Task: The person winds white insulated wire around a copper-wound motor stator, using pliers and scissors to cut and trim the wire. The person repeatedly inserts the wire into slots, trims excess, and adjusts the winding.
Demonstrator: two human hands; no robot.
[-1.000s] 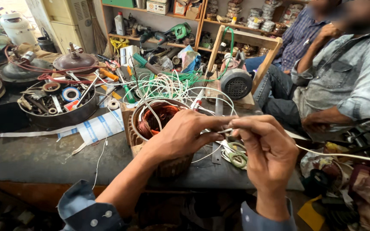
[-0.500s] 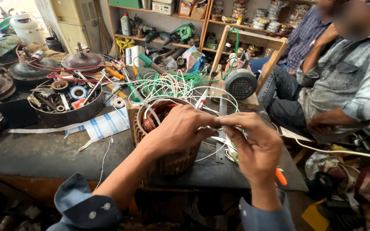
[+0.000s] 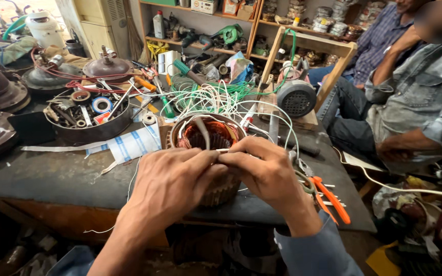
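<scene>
A round motor stator (image 3: 210,134) with copper windings sits on the dark workbench (image 3: 52,174) right in front of me. My left hand (image 3: 172,181) and my right hand (image 3: 267,174) meet over its near rim, fingertips pinched together on a thin white wire (image 3: 222,151). More white wire loops (image 3: 221,102) rise behind the stator and trail off to the right. Pliers with orange handles (image 3: 331,198) lie just right of my right wrist.
A dark round tray (image 3: 90,130) of tape rolls and tools sits left of the stator, with motor housings (image 3: 106,66) behind. A grey motor (image 3: 296,97) stands on a wooden block at the right. Two seated people (image 3: 410,102) are close on the right. Shelves line the back.
My hands have come closer to me and down onto the stator's near rim. The view shifted right, so the orange-handled pliers now show beside my right wrist.
</scene>
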